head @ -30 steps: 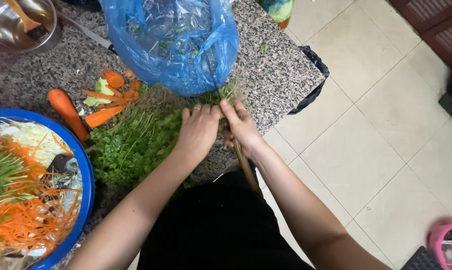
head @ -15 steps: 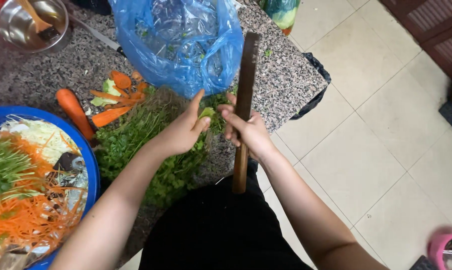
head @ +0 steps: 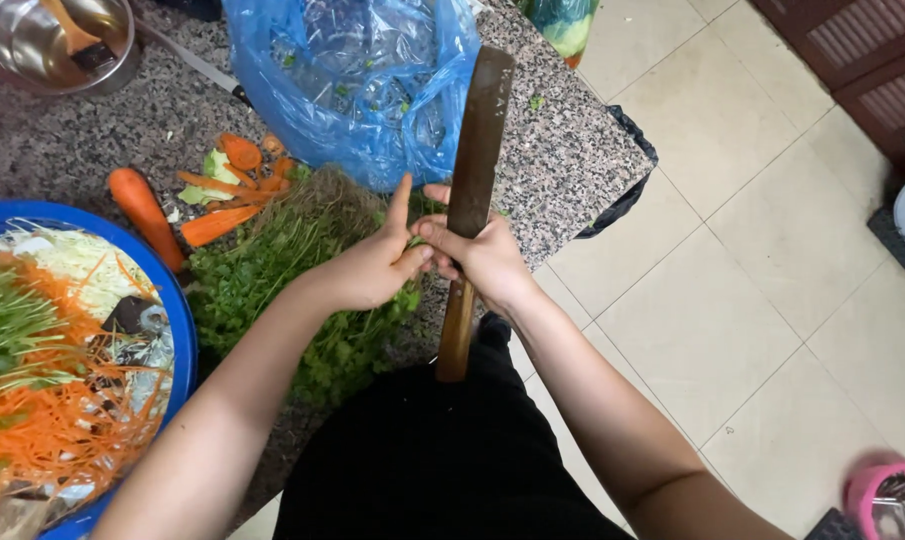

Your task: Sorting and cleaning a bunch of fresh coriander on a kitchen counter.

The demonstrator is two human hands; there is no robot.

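My right hand (head: 484,258) grips a large cleaver (head: 475,150) near where the dark blade meets its wooden handle, the blade pointing away from me over the counter. My left hand (head: 372,265) rests on a pile of leafy green herbs (head: 292,270), index finger raised, its fingertips touching the right hand beside the blade. The herbs lie on the speckled granite counter (head: 562,150) in front of me.
A blue plastic bag (head: 352,80) sits behind the herbs. A whole carrot (head: 144,212) and carrot peelings (head: 227,185) lie left. A blue basin (head: 177,330) holds shredded carrot and cabbage. A metal pot (head: 57,40) and a knife (head: 192,65) are at the back. Tiled floor lies right.
The cleaver came up from low beside the counter edge and now points forward. My left hand shifted from pressing the herbs to meeting the right hand.
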